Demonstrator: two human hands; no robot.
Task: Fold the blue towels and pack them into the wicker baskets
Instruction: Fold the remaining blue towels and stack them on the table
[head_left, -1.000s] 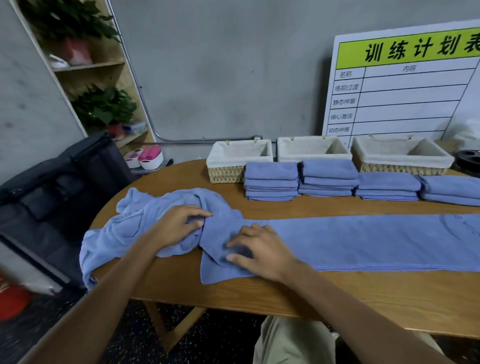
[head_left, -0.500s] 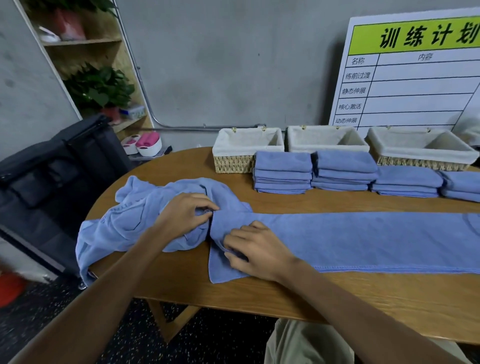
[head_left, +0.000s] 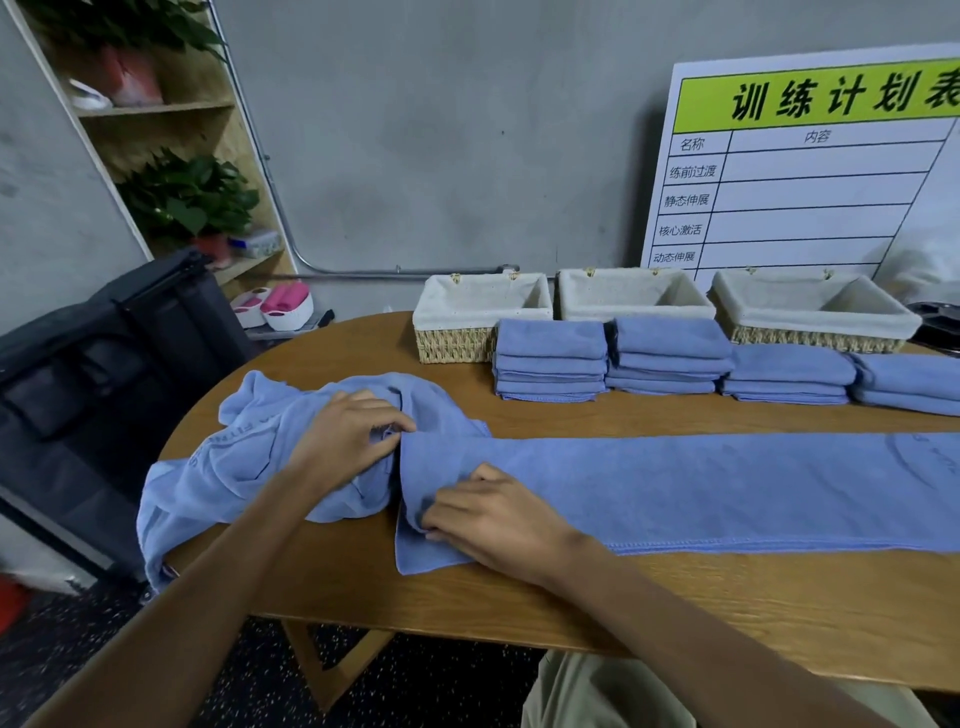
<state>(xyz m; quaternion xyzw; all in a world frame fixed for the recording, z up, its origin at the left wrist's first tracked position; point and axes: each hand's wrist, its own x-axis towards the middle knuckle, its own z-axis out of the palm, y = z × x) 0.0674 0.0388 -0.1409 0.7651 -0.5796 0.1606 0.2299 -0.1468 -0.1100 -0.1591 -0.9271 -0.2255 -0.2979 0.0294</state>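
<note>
A long blue towel (head_left: 701, 488) lies flat across the wooden table (head_left: 675, 603), folded lengthwise. My right hand (head_left: 493, 519) pinches its left end near the front corner. My left hand (head_left: 348, 436) pinches the same end at the far corner, over a crumpled heap of blue towels (head_left: 239, 467) that hangs off the table's left rim. Three lined wicker baskets stand along the back: left basket (head_left: 452, 343), middle basket (head_left: 634, 293), right basket (head_left: 815, 338). In front of them sit several stacks of folded blue towels (head_left: 550, 364).
A white board with a green header (head_left: 810, 176) leans on the wall behind the baskets. A dark folded cart (head_left: 104, 364) stands left of the table, by a wooden shelf with potted plants (head_left: 182, 202). A dark object (head_left: 940, 322) sits at the far right edge.
Both hands have closed their fingers on the flat towel's left end. The left end has been pulled up slightly into a fold. The camera view shifted a little.
</note>
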